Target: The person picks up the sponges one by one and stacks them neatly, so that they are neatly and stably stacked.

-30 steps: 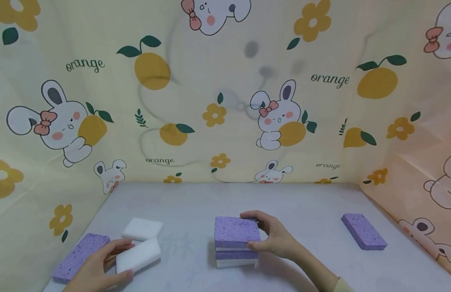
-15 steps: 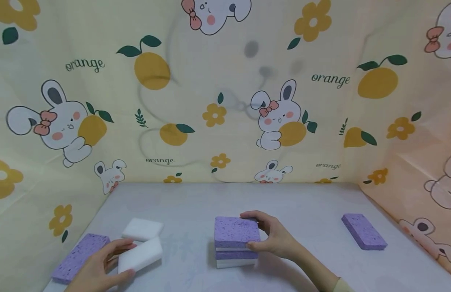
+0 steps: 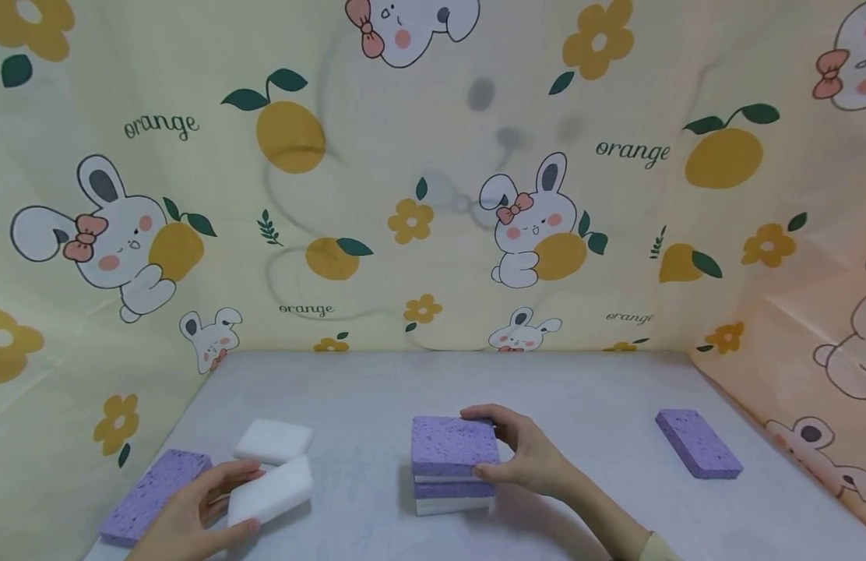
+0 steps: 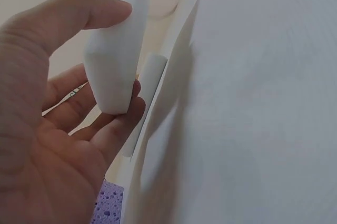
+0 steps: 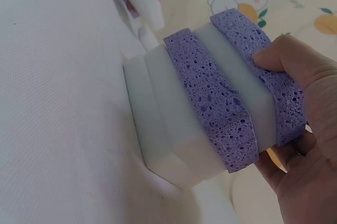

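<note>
My left hand (image 3: 200,510) pinches a white sponge (image 3: 272,489) between thumb and fingers; in the left wrist view the sponge (image 4: 113,63) is held tilted above the white surface. Mid-table stands a stack of alternating purple and white sponges. My right hand (image 3: 520,456) grips its top purple sponge (image 3: 454,442), thumb on the near edge and fingers at the back. Seen from the right wrist, another purple sponge (image 5: 213,98) lies lower in the stack, with a white sponge (image 5: 237,69) between the two purple ones and more white layers (image 5: 168,111) at the bottom.
A second white sponge (image 3: 273,441) lies just behind the held one. At the left edge a purple sponge (image 3: 156,496) is partly covered by my left hand. Another purple sponge (image 3: 698,444) lies far right on the white table (image 3: 580,389). Printed cloth (image 3: 433,140) encloses the back and sides.
The left hand and its white sponge have shifted slightly to the right, mostly in the first half second. The right hand and the stack have stayed put.
</note>
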`<action>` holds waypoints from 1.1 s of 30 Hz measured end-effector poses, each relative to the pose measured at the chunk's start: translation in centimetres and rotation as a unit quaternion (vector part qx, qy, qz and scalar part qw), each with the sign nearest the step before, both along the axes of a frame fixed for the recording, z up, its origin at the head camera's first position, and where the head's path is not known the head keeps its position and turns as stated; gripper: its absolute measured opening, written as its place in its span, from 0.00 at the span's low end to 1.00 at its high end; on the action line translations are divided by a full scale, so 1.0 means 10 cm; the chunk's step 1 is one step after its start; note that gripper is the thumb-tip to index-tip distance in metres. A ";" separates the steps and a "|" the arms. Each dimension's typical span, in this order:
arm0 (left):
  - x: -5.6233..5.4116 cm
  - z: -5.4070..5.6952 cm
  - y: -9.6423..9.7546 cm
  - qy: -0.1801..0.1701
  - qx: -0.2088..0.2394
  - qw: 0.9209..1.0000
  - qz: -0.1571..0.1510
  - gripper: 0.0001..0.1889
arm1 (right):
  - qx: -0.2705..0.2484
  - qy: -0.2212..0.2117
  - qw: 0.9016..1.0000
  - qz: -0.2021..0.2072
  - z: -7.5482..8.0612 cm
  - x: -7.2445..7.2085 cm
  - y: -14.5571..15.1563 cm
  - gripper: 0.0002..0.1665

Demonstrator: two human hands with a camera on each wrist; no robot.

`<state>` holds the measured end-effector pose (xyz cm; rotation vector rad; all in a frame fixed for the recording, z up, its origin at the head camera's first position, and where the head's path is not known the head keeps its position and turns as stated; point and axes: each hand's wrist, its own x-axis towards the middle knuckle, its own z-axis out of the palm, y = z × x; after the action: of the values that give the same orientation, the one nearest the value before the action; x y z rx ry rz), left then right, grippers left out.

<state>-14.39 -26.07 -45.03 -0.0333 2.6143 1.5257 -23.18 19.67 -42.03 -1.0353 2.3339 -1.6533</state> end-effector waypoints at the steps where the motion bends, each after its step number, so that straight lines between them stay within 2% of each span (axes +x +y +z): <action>1: 0.00 0.00 0.00 0.000 0.002 1.000 -0.002 0.42 | 0.000 -0.001 1.000 0.000 0.00 0.00 0.00 0.37; 10: 0.00 0.02 0.05 0.016 0.014 1.000 -0.005 0.42 | -0.003 -0.002 1.000 0.002 -0.01 -0.01 0.00 0.38; 24: 0.05 0.07 0.12 0.034 0.043 0.998 -0.039 0.39 | 0.005 -0.007 1.000 -0.004 -0.02 -0.01 0.00 0.38; 33: 0.08 0.11 0.20 0.059 0.043 0.997 -0.038 0.37 | 0.001 0.000 1.000 -0.002 -0.03 -0.01 0.00 0.37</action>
<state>-13.59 -24.11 -43.92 0.1660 2.6016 1.6594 -23.25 19.67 -42.29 -1.0317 2.3379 -1.6517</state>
